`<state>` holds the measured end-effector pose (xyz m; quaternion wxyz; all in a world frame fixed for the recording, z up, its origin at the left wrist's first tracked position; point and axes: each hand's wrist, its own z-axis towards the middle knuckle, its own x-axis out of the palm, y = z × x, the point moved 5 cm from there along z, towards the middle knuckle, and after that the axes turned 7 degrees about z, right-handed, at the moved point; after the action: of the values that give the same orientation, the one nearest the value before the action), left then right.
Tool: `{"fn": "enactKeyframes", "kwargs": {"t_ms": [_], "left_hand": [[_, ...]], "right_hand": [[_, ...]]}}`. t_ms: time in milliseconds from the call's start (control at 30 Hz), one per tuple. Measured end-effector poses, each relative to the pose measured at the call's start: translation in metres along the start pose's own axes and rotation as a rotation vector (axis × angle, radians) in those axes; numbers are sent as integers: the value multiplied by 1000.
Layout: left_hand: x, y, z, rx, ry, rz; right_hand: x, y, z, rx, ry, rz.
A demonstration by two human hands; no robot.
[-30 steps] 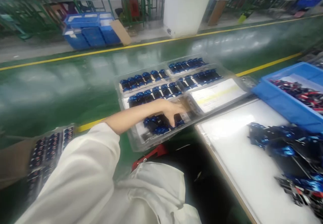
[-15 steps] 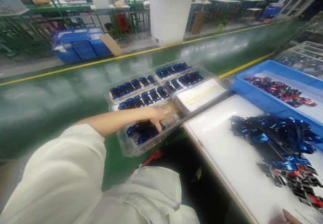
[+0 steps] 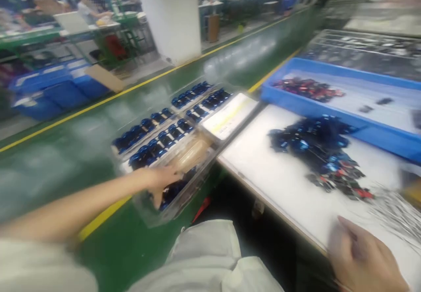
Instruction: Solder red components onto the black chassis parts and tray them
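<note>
My left hand (image 3: 162,181) reaches into the near end of a clear plastic tray (image 3: 184,195) beside the table, its fingers down among loose blue parts (image 3: 171,192); motion blur hides whether it grips anything. Rows of blue parts (image 3: 154,136) fill the tray's farther compartments. My right hand (image 3: 363,259) rests at the front edge of the white table (image 3: 289,182), fingers loosely curled, nothing visibly in it. A heap of blue and black parts (image 3: 315,145) lies on the table beyond it.
A blue bin (image 3: 279,97) holding red parts (image 3: 307,88) stands at the back of the table. A printed sheet (image 3: 230,115) lies at the tray's right end. Green floor with yellow lines lies to the left, a white pillar (image 3: 167,16) and blue crates (image 3: 49,88) beyond.
The view has swung right. My left hand has stayed in the tray's near end. My right hand has come into view at the table's front edge.
</note>
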<state>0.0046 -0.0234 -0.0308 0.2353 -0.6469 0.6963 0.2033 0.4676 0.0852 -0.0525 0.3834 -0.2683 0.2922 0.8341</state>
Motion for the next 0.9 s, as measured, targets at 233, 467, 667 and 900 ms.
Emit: {"fn": "enactKeyframes", "kwargs": {"t_ms": [233, 467, 667, 900], "left_hand": [[3, -4, -18, -151, 10, 188], [-4, -10, -4, -201, -6, 331], [13, 9, 15, -226, -77, 263], [26, 24, 24, -230, -13, 205]], "right_hand": [[-5, 35, 27, -58, -111, -118], [-7, 34, 28, -57, -106, -48], [-7, 33, 30, -75, -137, -38], [-9, 34, 31, -87, -153, -50]]}}
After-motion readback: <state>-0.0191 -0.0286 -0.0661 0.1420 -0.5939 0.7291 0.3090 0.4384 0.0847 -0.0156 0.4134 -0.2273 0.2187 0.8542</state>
